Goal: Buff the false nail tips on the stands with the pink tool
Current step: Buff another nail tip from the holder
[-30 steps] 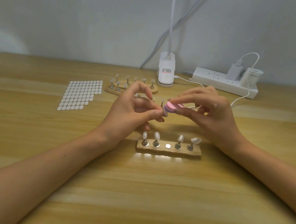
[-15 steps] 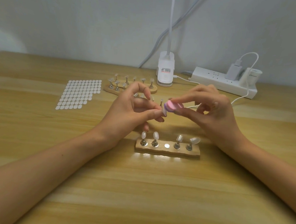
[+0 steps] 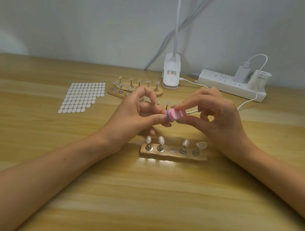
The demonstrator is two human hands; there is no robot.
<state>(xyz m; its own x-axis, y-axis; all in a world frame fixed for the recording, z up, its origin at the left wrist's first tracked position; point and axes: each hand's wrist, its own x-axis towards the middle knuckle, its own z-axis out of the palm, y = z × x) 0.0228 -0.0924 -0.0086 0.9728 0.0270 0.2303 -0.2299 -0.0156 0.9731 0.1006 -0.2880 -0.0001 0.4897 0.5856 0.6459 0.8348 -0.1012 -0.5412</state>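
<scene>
Your forearms [image 3: 54, 171], cut off by the frame edges, cross the table [image 3: 141, 204] from 7 and 5 o'clock and meet above its centre. Your left hand [image 3: 135, 114] is curled, thumb and forefinger pinching a small piece hidden by the tool; you cannot tell what it is. Your right hand [image 3: 218, 118] pinches the pink tool [image 3: 176, 114] between thumb and forefinger, purple end against the left fingertips. At 6 o'clock of the tool lies the wooden stand [image 3: 174, 155] carrying four nail tips [image 3: 161, 139]. Your left hand partly covers further stands [image 3: 159, 93] at 11 o'clock.
</scene>
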